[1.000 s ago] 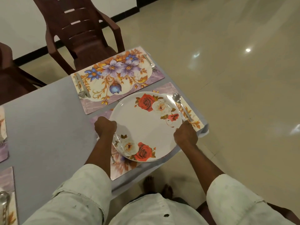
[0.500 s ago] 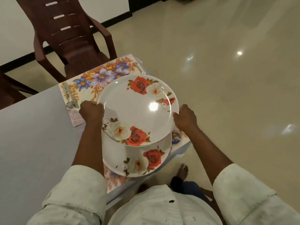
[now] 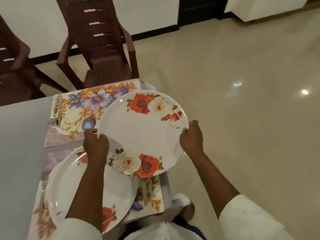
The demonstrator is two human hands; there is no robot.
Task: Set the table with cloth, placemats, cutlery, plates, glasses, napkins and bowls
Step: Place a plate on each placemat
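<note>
Both hands, left hand (image 3: 96, 144) and right hand (image 3: 191, 135), hold a rose plate (image 3: 143, 134) above the far placemat (image 3: 78, 115). The near plate (image 3: 72, 184) is already placed; glasses, napkins, bowls seem left.

— The raised plate (image 3: 143, 134)?
— Glossy, smooth, printed roses. The placemat (image 3: 83, 116) left of it has a slick printed sheen; its cutlery (image 3: 56, 110) looks like metal, though blurred.
— Beyond the plate?
— Matt brown plastic chair (image 3: 102, 49); polished floor (image 3: 242, 118).
</note>
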